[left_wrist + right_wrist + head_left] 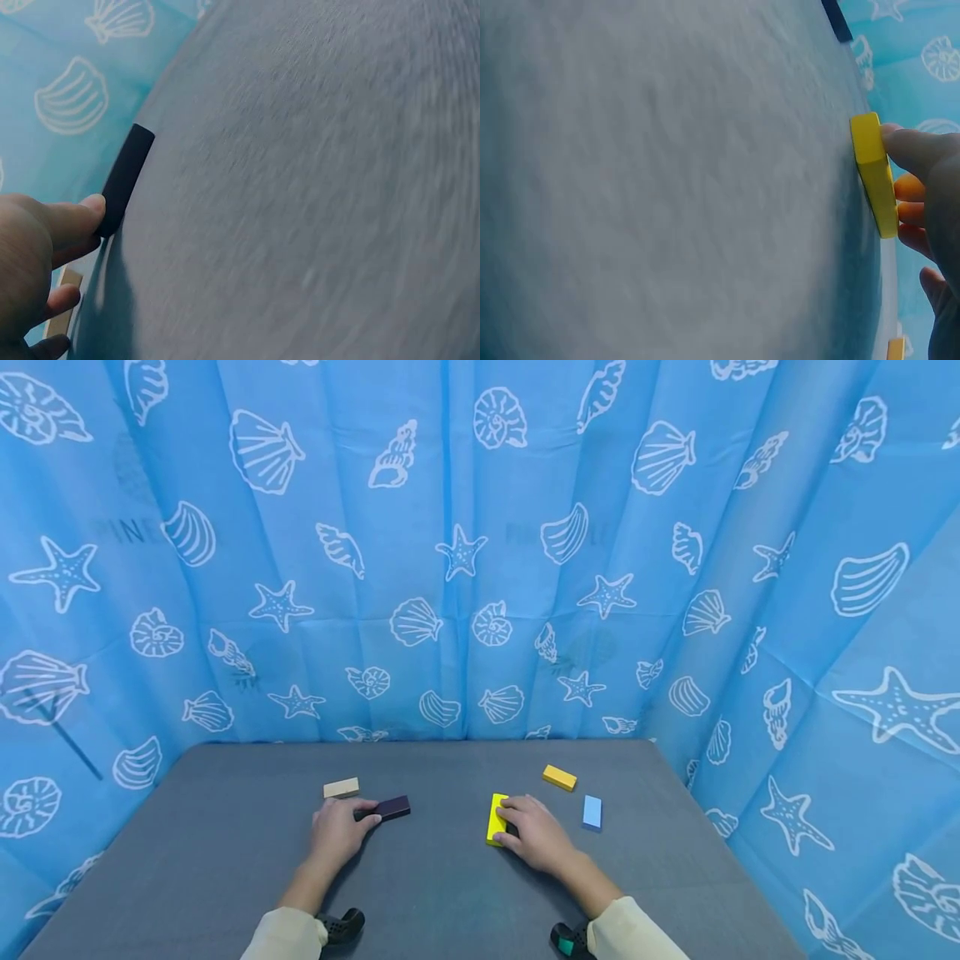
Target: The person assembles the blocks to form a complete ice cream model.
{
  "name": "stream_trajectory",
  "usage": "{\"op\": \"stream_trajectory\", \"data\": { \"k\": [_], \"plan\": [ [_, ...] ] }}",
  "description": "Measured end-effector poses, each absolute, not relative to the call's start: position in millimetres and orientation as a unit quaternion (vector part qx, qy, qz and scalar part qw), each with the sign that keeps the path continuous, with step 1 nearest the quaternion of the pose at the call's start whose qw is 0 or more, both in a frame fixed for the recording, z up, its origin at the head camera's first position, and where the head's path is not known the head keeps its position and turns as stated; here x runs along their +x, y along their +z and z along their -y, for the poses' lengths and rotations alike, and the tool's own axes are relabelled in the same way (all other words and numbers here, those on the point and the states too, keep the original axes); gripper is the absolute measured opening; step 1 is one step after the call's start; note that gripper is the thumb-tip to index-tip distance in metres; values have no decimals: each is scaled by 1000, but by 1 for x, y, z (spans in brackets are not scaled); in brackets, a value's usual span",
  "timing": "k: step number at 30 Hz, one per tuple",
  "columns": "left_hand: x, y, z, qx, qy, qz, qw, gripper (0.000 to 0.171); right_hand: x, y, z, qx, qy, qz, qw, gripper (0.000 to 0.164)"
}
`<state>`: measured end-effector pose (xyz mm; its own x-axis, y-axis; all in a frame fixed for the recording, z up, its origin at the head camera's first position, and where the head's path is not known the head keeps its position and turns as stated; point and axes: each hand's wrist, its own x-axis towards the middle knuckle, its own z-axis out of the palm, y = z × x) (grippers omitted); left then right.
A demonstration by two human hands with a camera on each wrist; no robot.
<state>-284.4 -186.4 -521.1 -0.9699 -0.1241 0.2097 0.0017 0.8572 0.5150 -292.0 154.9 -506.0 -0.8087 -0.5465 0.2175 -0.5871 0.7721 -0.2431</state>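
My left hand (337, 828) pinches the near end of a black rectangular block (393, 807) between thumb and fingers. In the left wrist view, the black block (129, 180) points away from the fingertips, its shadow falling on the cloth. My right hand (536, 835) grips a bright yellow block (496, 820) by its right side. The right wrist view has the thumb at one end of the yellow block (873, 176) and several fingers along its far side. Just beyond the left hand lies a beige block (341, 787).
An orange-yellow block (559, 777) lies beyond the right hand, and a light blue block (592, 812) is to its right. Grey cloth (442, 877) covers the table. A blue shell-patterned curtain (420, 568) hangs behind its back edge and along the sides.
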Motion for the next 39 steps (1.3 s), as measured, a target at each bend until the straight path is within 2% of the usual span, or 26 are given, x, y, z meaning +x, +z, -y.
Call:
{"op": "stream_trajectory", "data": {
  "k": [25,39],
  "plan": [
    [-291,-525,119,7,-251,961,117,24,-266,-502,-124,361,153,919,23,49],
    [-287,-525,102,-19,-260,959,108,24,-259,-498,-117,381,139,914,-7,50]
  ]
}}
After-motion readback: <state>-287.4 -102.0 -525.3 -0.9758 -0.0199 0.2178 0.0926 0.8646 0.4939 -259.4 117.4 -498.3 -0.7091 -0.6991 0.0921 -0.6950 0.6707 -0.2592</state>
